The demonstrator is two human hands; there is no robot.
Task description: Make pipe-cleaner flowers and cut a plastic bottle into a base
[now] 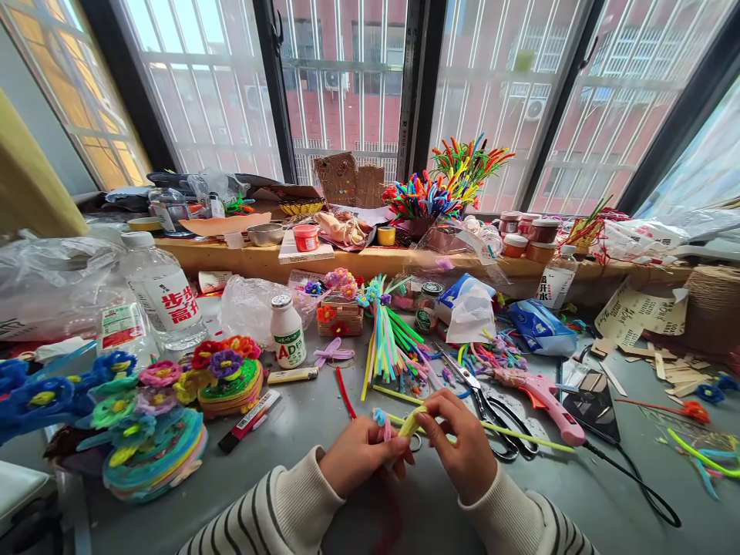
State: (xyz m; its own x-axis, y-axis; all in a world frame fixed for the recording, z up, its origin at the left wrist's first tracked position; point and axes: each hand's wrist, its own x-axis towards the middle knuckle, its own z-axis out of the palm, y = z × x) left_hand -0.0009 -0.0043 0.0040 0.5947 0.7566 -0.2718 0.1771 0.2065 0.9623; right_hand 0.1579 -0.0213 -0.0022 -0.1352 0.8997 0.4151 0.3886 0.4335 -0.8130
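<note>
Left hand: (pixel 370 451) fingers curled in, thumb and fingertips pinching; has the near end of the yellow fuzzy piece plus a small blue-and-pink curl (pixel 380 418) poking up between fingers.
Right hand: (pixel 459 439) thumb and index nearly together on the far end of the same piece; other fingers bent loosely.
Yellow fuzzy piece: (pixel 410 422) between both hands, near middle, above the worktop (pixel 289 439). Looks bent or looped; exact fold hidden by fingers.
Slip risk: small, soft grip area. If the left pinch eases, curl could drop or twist out of line.
Bend risk: if there's wire inside, pulling hands apart could straighten the loop; repeated flexing could kink it.
Long yellow-green stem: (pixel 526 438) runs right from behind the hands, across the handles of the scissors (pixel 509 439). Snag likely if either gets dragged.
Scissors: just right of right hand, blades pointing far-left. A sideways elbow or wrist sweep could knock them.
Glue gun: (pixel 540 397) right, beyond the scissors. Can't tell if hot; if so, burn or smear risk on reaching across.
Cord: (pixel 627 478) loops toward the near right; a caught sleeve could pull the gun.
Phone: (pixel 590 401) just beside the gun; drips could land on it.
</note>
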